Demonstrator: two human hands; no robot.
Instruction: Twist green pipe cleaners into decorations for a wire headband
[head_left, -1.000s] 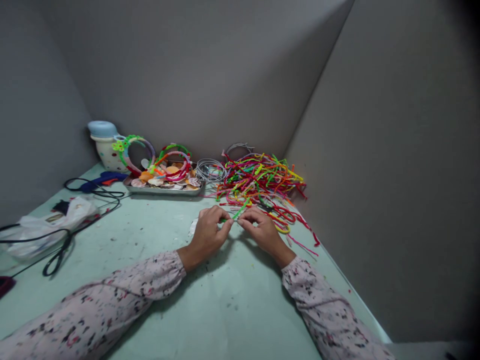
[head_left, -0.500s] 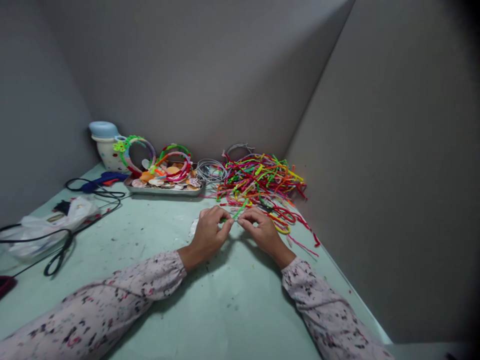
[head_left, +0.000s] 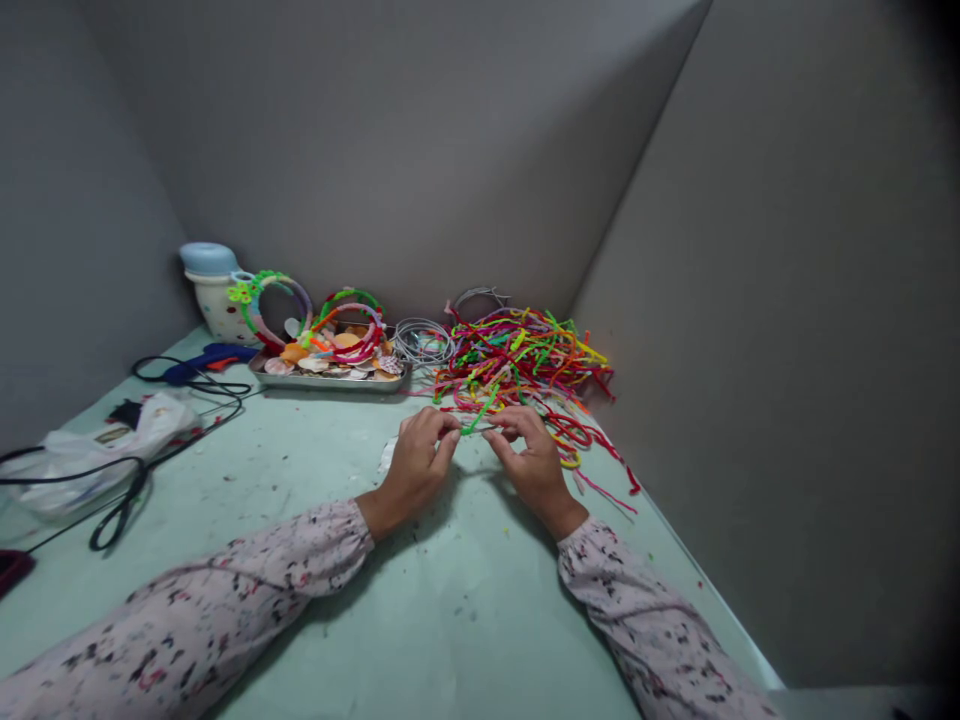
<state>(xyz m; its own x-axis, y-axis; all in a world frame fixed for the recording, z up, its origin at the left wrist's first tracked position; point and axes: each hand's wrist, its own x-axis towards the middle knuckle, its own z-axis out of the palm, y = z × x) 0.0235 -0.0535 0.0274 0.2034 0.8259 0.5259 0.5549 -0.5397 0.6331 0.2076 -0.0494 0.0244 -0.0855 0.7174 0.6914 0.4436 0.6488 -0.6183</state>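
My left hand (head_left: 416, 462) and my right hand (head_left: 531, 457) meet over the pale green table (head_left: 420, 600), just in front of a pile of coloured pipe cleaners (head_left: 525, 365). Both pinch a thin green pipe cleaner (head_left: 475, 420) that runs between their fingertips and rises toward the pile. Fingers of each hand are curled in a pinch. Flowered sleeves cover both forearms.
A metal tray (head_left: 330, 378) of shells and wrapped hoops stands at the back, with wire rings (head_left: 422, 342) beside it and a white jar with a blue lid (head_left: 210, 290). At left lie a blue glue gun (head_left: 206, 360), black cords, scissors (head_left: 120, 510) and a plastic bag (head_left: 90, 450). Grey walls close in.
Both hands have lifted slightly and moved a little farther from me, and the right hand has shifted its pinch along the green pipe cleaner.
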